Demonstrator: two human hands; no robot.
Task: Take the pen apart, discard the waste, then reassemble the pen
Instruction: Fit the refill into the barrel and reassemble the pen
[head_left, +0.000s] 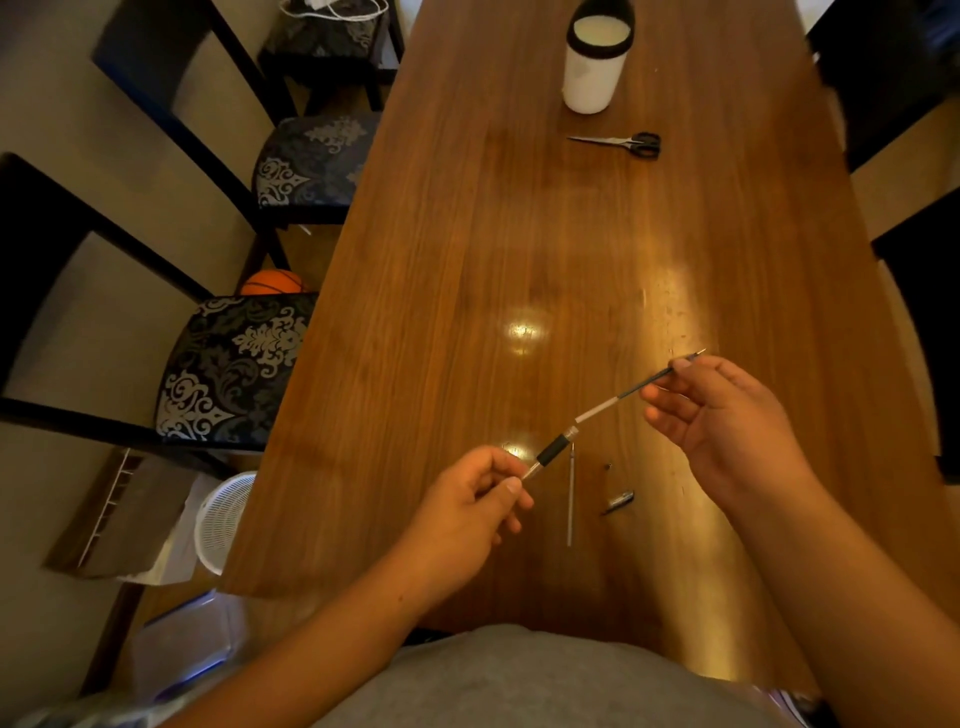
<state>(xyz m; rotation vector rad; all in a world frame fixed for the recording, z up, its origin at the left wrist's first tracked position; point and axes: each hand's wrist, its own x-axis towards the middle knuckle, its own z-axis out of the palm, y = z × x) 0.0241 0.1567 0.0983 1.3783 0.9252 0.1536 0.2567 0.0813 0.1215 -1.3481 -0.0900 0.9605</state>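
- Pinching the thin end of the pen section (551, 451) between thumb and fingertips, my left hand (470, 512) holds it in the air above the table (467, 260), its black rubber sleeve just past my fingers.
- My right hand (727, 415) nips the ink tube (623, 396) near its metal tip, thumb and forefinger closed on it, the other fingers loose and spread.
- One end of that tube sits at the mouth of the section; I cannot tell how far it reaches inside.
- Both pieces look very light, so I judge weight is no trouble; aim and slip are.
- Being so long and thin, the tube will probably bend if I push off-line, so I judge it best to keep it straight with the section.
- Its smooth plastic may slide in my fingers; holding closer to the mouth would likely steady it.
- That rubber sleeve looks like the surest place to hold the section, better than the slick narrow end I have now.
- On the table below lie a slim metal rod (571, 501), a small dark piece (619, 502) and a tiny speck (608, 466), which I take to be pen parts that could roll or get lost.
- Scissors (621, 144) and a white container (595, 62) stand well away at the far end.
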